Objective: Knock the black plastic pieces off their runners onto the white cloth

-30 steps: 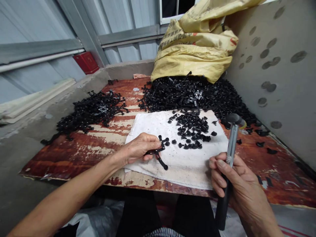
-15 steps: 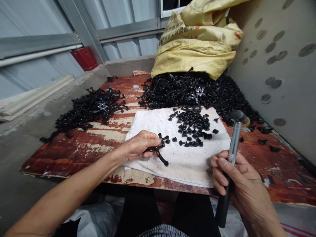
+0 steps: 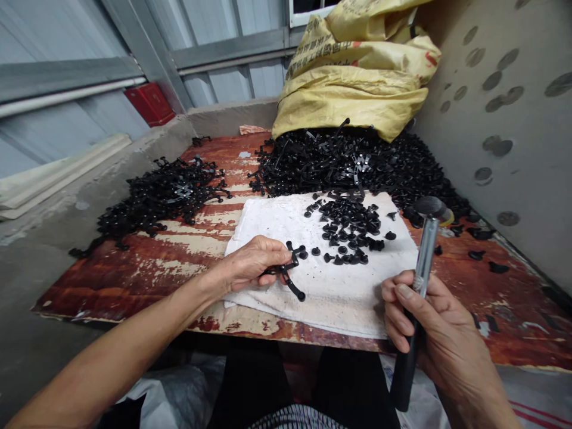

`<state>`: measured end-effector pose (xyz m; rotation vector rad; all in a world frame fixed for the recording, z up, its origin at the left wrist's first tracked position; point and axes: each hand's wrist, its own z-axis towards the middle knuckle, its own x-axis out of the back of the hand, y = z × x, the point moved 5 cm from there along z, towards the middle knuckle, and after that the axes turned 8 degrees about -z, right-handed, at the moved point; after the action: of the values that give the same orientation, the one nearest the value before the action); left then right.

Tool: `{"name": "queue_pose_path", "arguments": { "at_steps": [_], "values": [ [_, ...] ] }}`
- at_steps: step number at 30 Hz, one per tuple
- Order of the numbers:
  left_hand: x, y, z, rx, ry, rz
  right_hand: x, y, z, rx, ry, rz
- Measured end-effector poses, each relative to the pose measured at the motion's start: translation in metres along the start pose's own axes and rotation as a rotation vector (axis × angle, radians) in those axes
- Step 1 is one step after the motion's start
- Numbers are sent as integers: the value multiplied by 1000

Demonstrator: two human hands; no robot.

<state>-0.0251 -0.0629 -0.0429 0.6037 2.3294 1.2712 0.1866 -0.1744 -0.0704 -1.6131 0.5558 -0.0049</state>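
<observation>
Between the thumb and fingers of my left hand point(image 3: 254, 260) is a black jointed linkage point(image 3: 294, 280), its arms sticking out over the white cloth point(image 3: 268, 221). Part of it is hidden by my fingers. My right hand point(image 3: 433, 322) is wrapped round a hammer point(image 3: 426, 256) with a metal shaft, a black grip and a dark round head pointing up. The hammer is held upright at the cloth's right edge. Small black round-headed pieces point(image 3: 348, 223) lie scattered on the cloth, a few of them close to the linkage.
A heap of black linkages point(image 3: 165, 196) lies on the left of the worn red-brown board point(image 3: 147, 268). A larger black pile point(image 3: 322, 161) spills from a yellow woven sack point(image 3: 353, 89) at the back. A spotted wall point(image 3: 496, 119) stands on the right, a red box point(image 3: 149, 104) back left.
Both hands keep their places and their grips on the linkage and the hammer. Only the camera view has shifted very slightly.
</observation>
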Motion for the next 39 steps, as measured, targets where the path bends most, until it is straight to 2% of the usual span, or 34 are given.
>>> {"name": "queue_pose_path", "arguments": {
  "at_steps": [7, 12, 16, 18, 20, 23, 30, 35, 37, 39],
  "values": [
    [-1, 0, 0, -2, 31, 62, -1, -1, 0, 13, -8, -16],
    [-6, -5, -5, 40, 106, 66, -3, -1, -2, 17, -1, -73],
    [-6, -7, -5, 34, 145, 83, -6, -2, -3, 10, -5, -184],
    [-5, -7, -3, 7, 141, 110, -8, -4, -3, 21, -44, -340],
    [-4, -8, -1, -5, 151, 124, -9, -9, -5, 108, -69, -578],
    [-3, -9, 0, -7, 175, 113, -14, -23, -10, 340, -89, -857],
    [-3, -5, 0, 33, 139, 126, -39, -57, -28, 773, -165, -1015],
    [-3, -5, 0, 33, 145, 121, -38, -46, -27, 798, -256, -1297],
    [-3, -6, -1, 35, 148, 131, -38, -46, -30, 819, -264, -1300],
    [-4, -7, -1, 32, 129, 145, -38, -52, -35, 876, -204, -1234]
  ]
}}
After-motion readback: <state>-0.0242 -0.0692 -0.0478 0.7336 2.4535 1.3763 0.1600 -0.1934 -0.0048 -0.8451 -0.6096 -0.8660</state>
